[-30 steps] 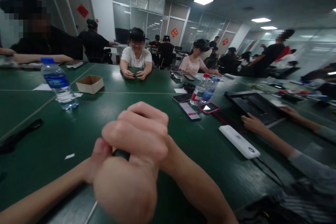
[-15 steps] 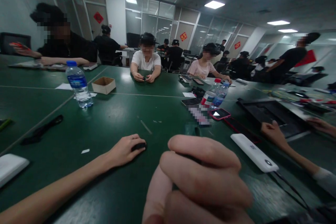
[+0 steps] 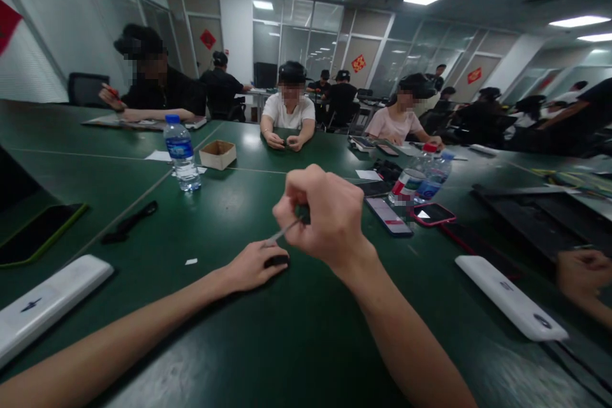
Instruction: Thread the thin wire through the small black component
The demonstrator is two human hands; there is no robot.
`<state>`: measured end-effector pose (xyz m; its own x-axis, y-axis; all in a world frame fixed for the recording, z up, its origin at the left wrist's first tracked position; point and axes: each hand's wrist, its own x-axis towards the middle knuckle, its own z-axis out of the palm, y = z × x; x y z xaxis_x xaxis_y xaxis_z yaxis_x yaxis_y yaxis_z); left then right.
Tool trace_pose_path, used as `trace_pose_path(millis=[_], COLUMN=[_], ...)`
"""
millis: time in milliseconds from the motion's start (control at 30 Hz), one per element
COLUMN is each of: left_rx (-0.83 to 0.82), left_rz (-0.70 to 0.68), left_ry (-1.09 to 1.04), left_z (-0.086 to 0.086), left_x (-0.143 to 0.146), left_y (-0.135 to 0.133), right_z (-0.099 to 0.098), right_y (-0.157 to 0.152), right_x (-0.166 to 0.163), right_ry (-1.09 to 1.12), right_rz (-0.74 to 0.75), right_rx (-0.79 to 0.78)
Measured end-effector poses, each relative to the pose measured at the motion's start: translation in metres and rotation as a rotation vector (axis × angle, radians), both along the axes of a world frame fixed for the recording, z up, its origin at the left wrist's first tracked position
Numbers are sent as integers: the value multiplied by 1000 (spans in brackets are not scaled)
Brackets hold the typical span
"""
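My left hand (image 3: 248, 266) rests on the green table (image 3: 224, 338), its fingers closed around a small black rounded object (image 3: 278, 261) that lies against the tabletop. Most of that object is covered by the fingers, so its kind is unclear. Above and to the right, my right hand (image 3: 329, 213) is raised with thumb and fingers curled together. From its grip a thin grey rod (image 3: 284, 231) slants down and left, its far end close to my left hand. Whether the rod touches the black object I cannot tell. The rod's other end is hidden inside the fist.
On the left are a white power bank (image 3: 57, 306), a green-edged phone (image 3: 43, 234), a water bottle (image 3: 182, 153) and a small box (image 3: 218, 155). To the right lie phones (image 3: 388, 215), another power bank (image 3: 511, 296), bottles (image 3: 408, 178) and a co-worker's hand (image 3: 583, 274).
My right hand has moved away from the camera, forward toward my left hand, and the thin rod now shows. The view has turned left. My left hand keeps its hold on the table.
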<state>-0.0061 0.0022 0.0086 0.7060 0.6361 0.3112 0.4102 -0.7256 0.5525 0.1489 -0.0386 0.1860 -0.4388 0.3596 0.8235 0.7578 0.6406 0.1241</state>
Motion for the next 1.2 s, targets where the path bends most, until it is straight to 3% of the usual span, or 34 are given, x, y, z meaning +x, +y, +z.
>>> trace_pose_path(millis=[133,233,300,433,600,867,1200], left_rx=[-55,-132,-167,-184,-160,-112,8], left_rz=[84,138,157,164,158,125,96], left_ry=[-50,-98,-120,-135,-141,-77,-9], left_z=[6,7,9,11,9,8,-5], left_x=[-1,-1,-1,0,1,0,2], left_y=[6,9,10,11,11,10,8], right_z=[-24,-64,-92,-127,-143,-152,-149], right_y=[38,46,41,23,15,19,10], right_x=[16,36,50,76,82,79,73], right_ry=[-89,-161,-171,-192,-260,-293,-338], right_rz=[-249,-361,-360,-234,-71,-28,-110], right_rx=[-441,-694,-763,-804,-717,-664,-653])
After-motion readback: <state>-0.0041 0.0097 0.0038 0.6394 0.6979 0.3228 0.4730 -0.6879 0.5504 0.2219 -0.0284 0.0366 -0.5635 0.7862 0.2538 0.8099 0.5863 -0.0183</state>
